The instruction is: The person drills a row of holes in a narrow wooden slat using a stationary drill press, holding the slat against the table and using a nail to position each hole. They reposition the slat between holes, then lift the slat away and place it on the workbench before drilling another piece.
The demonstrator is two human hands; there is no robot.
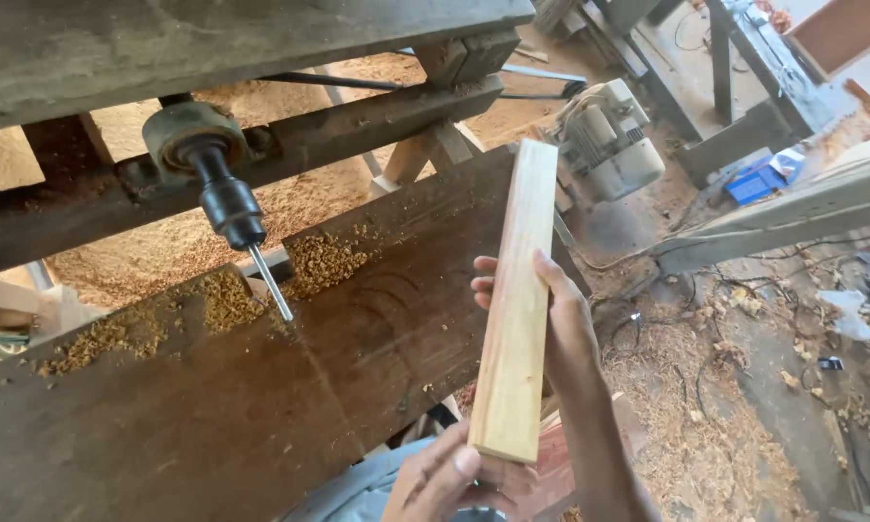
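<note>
Wood strip (pixel 517 300) between both hands' grip

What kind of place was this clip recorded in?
Most likely a woodworking shop: a horizontal drill bit over a dark wooden bench, wood shavings piled by it, and a pale wooden slat held in both hands.

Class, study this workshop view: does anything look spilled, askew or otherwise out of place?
Yes. Loose wood shavings lie heaped on the dark bench around the drill bit, and sawdust covers the floor. Nothing looks broken.
</note>
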